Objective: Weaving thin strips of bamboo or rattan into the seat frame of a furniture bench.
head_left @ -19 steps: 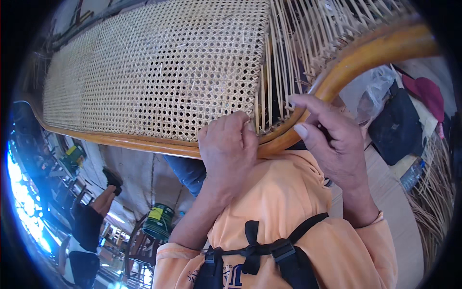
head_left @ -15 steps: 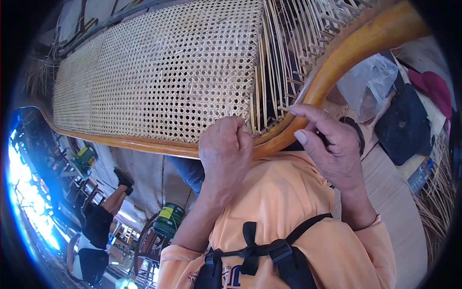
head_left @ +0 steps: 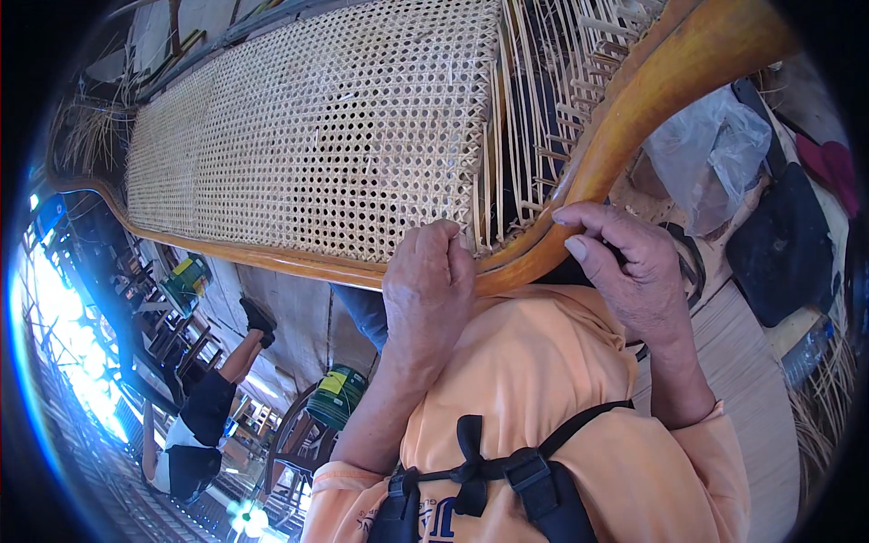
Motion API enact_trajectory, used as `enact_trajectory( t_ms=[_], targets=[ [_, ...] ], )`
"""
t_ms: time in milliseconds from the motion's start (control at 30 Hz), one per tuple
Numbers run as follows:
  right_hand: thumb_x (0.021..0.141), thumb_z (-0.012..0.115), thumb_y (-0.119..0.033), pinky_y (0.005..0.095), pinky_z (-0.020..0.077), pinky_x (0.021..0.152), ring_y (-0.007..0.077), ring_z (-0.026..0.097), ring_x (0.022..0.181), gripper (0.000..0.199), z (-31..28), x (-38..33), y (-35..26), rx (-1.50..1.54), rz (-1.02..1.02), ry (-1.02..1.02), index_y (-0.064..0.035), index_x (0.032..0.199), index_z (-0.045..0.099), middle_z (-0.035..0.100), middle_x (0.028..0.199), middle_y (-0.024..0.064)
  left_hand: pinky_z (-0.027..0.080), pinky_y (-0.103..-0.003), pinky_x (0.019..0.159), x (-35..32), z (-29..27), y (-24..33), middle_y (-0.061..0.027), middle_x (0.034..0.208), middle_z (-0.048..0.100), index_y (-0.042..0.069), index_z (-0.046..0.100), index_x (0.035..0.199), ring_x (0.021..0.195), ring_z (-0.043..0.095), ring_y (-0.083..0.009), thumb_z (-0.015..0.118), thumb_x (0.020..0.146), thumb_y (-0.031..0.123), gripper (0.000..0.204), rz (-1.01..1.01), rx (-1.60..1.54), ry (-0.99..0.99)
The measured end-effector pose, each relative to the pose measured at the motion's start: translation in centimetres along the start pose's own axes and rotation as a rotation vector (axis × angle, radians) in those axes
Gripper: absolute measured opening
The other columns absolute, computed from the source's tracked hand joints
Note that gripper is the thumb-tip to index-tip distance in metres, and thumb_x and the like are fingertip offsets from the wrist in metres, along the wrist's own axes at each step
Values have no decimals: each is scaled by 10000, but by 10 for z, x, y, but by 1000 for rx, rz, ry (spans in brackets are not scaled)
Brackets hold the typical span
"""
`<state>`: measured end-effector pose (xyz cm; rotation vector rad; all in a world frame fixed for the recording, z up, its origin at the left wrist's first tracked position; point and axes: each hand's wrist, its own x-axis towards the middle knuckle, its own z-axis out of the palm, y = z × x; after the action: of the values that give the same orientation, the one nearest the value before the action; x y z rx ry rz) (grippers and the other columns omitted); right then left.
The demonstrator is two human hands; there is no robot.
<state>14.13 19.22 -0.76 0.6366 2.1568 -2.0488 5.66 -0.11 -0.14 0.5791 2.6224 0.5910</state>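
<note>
A curved wooden frame (head_left: 634, 118) carries a woven cane panel (head_left: 317, 136) with loose upright cane strands (head_left: 534, 127) at the panel's right end. My left hand (head_left: 430, 303) is curled over the frame's lower rim, its fingertips at the edge of the weave. My right hand (head_left: 625, 271) sits just right of it, forefinger and thumb pinched against the frame's bend. What lies between those fingers is hidden. My orange shirt and black chest straps fill the lower middle.
A clear plastic bag (head_left: 715, 154), a black bag (head_left: 783, 244) and a plastic bottle (head_left: 801, 348) lie at the right on a plank floor. A green bucket (head_left: 335, 394) stands lower left, near another person (head_left: 208, 407) beside wooden chairs.
The frame and panel have slid lower and nearer in the view. My right hand's fingers have come off the top of the rim to its side. My left hand keeps its hold.
</note>
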Motion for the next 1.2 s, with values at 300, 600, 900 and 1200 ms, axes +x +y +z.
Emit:
enact_trajectory(
  t_ms=[300,600,900,1200],
  targets=[
    [829,612,-12,292,519,754,216,668,842,185,-2,3,2,16,-33,15,2,1011,642,677,929,136,481,-417,639,-1,-4,10,-148,803,576,18,578,964,726,581,-321,595,828,56,143,46,111,-31],
    [836,616,-22,283,524,757,199,670,848,157,-3,4,4,18,-30,14,8,986,649,683,928,130,492,-388,647,-1,-7,15,-157,803,595,22,604,991,727,614,-320,607,833,36,159,5,144,-56],
    [838,616,-12,269,523,738,176,670,834,138,-4,6,5,36,-38,7,12,969,653,688,905,117,501,-420,645,7,-1,9,-166,813,586,18,593,987,724,599,-341,576,855,75,146,24,139,-96],
    [849,610,-20,263,518,740,159,664,831,130,-6,6,4,78,-18,-5,14,966,657,689,898,103,483,-305,639,6,-6,-10,-120,805,604,22,638,966,688,600,-217,605,871,78,115,-88,-273,-79]
  ],
)
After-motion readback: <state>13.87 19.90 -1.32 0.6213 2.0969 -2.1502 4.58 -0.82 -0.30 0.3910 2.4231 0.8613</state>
